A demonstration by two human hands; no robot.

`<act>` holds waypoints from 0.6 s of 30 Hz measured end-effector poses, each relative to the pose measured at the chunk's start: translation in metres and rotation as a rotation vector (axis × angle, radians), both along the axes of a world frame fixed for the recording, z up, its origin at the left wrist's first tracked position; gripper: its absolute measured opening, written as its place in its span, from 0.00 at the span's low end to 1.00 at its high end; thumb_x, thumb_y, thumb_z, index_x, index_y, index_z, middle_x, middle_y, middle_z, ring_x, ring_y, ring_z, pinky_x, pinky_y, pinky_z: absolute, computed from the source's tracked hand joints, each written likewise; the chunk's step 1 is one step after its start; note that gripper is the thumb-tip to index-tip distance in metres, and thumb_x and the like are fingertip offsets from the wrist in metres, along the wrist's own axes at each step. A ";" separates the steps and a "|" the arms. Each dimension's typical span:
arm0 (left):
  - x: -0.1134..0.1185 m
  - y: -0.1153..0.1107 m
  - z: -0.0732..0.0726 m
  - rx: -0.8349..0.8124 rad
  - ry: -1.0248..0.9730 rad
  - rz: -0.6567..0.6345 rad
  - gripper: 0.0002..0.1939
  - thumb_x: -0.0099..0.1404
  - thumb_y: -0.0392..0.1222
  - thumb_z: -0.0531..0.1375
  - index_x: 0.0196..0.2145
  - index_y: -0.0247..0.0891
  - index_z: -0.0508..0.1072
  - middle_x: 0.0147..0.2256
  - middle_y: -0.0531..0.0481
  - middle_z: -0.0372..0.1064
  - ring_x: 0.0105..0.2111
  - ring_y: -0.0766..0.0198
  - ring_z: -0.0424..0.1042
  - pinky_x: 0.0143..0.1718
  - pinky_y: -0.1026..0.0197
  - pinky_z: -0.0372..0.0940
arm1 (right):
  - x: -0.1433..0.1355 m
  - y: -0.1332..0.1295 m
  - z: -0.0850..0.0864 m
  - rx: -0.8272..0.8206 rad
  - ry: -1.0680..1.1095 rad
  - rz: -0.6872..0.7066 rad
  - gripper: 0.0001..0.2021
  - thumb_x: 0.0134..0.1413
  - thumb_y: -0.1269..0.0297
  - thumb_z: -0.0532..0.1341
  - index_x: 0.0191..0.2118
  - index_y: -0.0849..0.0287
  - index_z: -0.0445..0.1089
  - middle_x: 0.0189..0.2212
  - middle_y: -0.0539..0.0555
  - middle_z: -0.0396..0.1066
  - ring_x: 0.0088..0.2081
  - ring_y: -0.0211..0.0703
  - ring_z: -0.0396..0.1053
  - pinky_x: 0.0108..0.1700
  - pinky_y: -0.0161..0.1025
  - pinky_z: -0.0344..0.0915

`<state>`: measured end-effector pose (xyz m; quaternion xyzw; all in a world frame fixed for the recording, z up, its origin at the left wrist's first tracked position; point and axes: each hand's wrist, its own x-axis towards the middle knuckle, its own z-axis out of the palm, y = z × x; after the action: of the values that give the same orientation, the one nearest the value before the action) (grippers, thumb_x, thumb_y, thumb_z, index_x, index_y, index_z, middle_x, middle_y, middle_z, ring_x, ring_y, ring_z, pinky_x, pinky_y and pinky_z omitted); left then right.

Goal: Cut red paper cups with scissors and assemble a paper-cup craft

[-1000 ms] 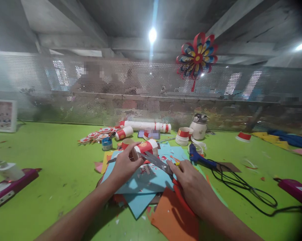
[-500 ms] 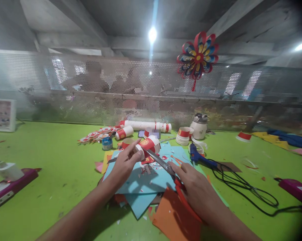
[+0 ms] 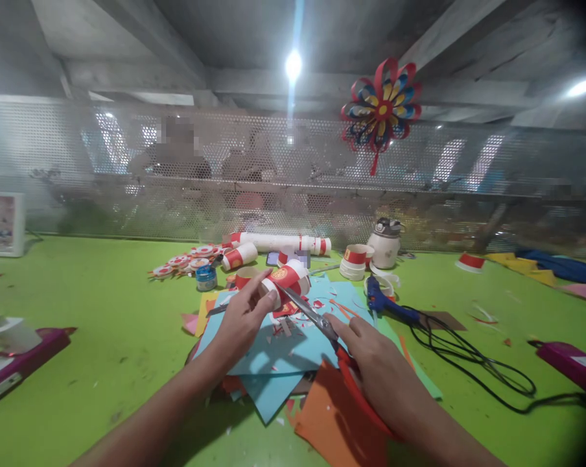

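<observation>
A red and white paper cup (image 3: pixel 293 277) lies tilted in my left hand (image 3: pixel 247 311), its thumb and fingers closed on the cup's left end. My right hand (image 3: pixel 371 357) grips red-handled scissors (image 3: pixel 312 314) whose blades point up and left, with the tips at the cup's side. How far apart the blades are is hard to make out. Below the cup, light blue paper sheets (image 3: pixel 283 357) carry small red and white scraps. An orange sheet (image 3: pixel 339 415) lies partly under the scissors' handles.
A blue glue gun (image 3: pixel 390 308) with a looped black cable lies right. Behind are cut cup rings (image 3: pixel 354 261), a bottle (image 3: pixel 386 245), a long white tube (image 3: pixel 283 243) and a blue jar (image 3: pixel 206 277). Purple power strips (image 3: pixel 30 360) sit at both sides.
The view has shifted slightly. Both hands keep their hold on the cup and the scissors, with hardly any visible movement between them.
</observation>
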<state>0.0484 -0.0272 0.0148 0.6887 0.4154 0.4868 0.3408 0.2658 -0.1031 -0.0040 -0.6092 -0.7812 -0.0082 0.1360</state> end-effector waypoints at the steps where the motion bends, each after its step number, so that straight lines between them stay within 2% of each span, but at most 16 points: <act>1: 0.000 0.000 0.000 -0.004 -0.002 -0.004 0.31 0.64 0.50 0.53 0.61 0.32 0.61 0.45 0.43 0.72 0.46 0.53 0.69 0.48 0.52 0.63 | 0.001 0.000 0.000 0.009 -0.005 -0.002 0.26 0.58 0.75 0.49 0.63 0.62 0.59 0.40 0.64 0.66 0.40 0.53 0.68 0.41 0.49 0.66; 5: 0.000 0.002 -0.004 -0.017 -0.024 -0.022 0.32 0.64 0.50 0.54 0.62 0.32 0.61 0.47 0.43 0.73 0.46 0.53 0.70 0.47 0.53 0.65 | 0.002 -0.001 -0.001 0.031 -0.006 0.008 0.25 0.59 0.74 0.50 0.62 0.60 0.60 0.39 0.62 0.68 0.39 0.51 0.68 0.41 0.47 0.66; 13: 0.002 0.006 -0.011 0.031 -0.021 0.003 0.29 0.63 0.47 0.56 0.60 0.35 0.63 0.51 0.41 0.70 0.46 0.53 0.71 0.46 0.53 0.66 | 0.005 0.001 -0.005 0.041 0.052 0.052 0.21 0.62 0.70 0.50 0.58 0.64 0.65 0.36 0.64 0.71 0.37 0.52 0.70 0.39 0.48 0.66; 18: 0.003 0.006 -0.011 0.087 0.008 0.029 0.28 0.62 0.47 0.56 0.59 0.35 0.65 0.53 0.40 0.69 0.49 0.52 0.69 0.49 0.52 0.64 | 0.009 0.004 -0.009 0.124 0.133 0.118 0.20 0.60 0.72 0.52 0.56 0.59 0.67 0.36 0.60 0.74 0.37 0.50 0.71 0.40 0.45 0.67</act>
<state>0.0512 -0.0209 0.0039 0.6988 0.4050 0.5063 0.3020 0.2745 -0.0993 -0.0128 -0.5518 -0.8030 -0.0082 0.2251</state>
